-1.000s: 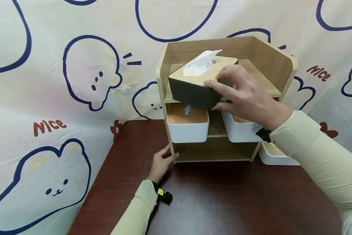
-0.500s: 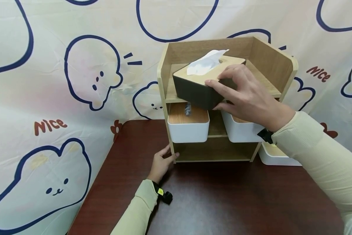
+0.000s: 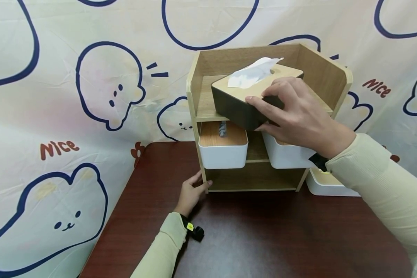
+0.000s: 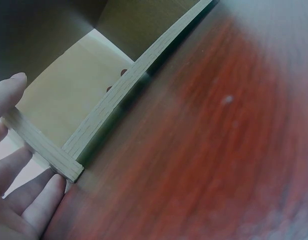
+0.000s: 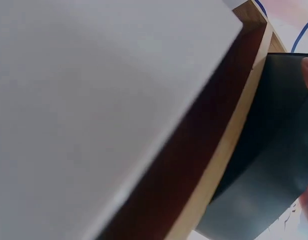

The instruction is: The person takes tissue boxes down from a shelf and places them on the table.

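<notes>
My right hand point(image 3: 300, 116) grips the near corner of a dark tissue box point(image 3: 234, 110) with a light wooden lid and a white tissue sticking out. The box is tilted and overlaps the top tier of a small wooden shelf point(image 3: 317, 90) in the head view. In the right wrist view the dark tissue box point(image 5: 266, 192) is next to the shelf's wooden edge, fingers at its far side. My left hand point(image 3: 191, 193) holds the shelf's lower left side panel point(image 4: 43, 145), thumb inside and fingers outside.
Two white bins with wooden lids, a left bin point(image 3: 223, 157) and a right bin point(image 3: 287, 155), stick out from the middle tier. Another white box point(image 3: 328, 189) stands right of the shelf on the dark red table point(image 3: 264, 239). A printed cloth point(image 3: 90, 96) hangs behind.
The tissue box has shifted right over the top tier, with its left end swinging away from the shelf's left side. My right hand moved slightly right with it; my left hand stays put.
</notes>
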`<state>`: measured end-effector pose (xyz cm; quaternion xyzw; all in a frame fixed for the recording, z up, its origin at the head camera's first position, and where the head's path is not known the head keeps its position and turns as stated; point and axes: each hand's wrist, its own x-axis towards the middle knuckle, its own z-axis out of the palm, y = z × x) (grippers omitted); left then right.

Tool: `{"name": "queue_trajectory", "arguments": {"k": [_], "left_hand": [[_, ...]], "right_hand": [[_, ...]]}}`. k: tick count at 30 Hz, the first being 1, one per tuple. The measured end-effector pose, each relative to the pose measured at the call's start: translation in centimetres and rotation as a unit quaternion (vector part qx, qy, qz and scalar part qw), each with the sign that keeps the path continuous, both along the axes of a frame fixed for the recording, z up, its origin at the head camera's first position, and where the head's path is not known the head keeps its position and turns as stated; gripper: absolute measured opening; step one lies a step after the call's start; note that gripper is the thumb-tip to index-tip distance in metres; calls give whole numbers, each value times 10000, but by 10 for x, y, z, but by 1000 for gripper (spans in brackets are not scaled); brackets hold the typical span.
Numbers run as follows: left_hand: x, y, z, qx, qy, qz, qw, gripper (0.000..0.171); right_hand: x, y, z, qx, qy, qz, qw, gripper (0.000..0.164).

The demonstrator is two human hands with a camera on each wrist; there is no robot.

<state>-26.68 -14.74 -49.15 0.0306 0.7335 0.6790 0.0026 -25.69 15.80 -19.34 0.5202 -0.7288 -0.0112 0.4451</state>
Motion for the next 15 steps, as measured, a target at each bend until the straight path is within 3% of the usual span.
{"name": "queue_trajectory", "arguments": {"k": [6,15], "left_hand": [[12,2,21,18,92,-48,9999,62],[12,2,20,22,102,-58,9999,63]], "right_hand": [[4,0,3,-34,247,87,9997,71],[9,4,4,-37,326,137,9994,67]]}}
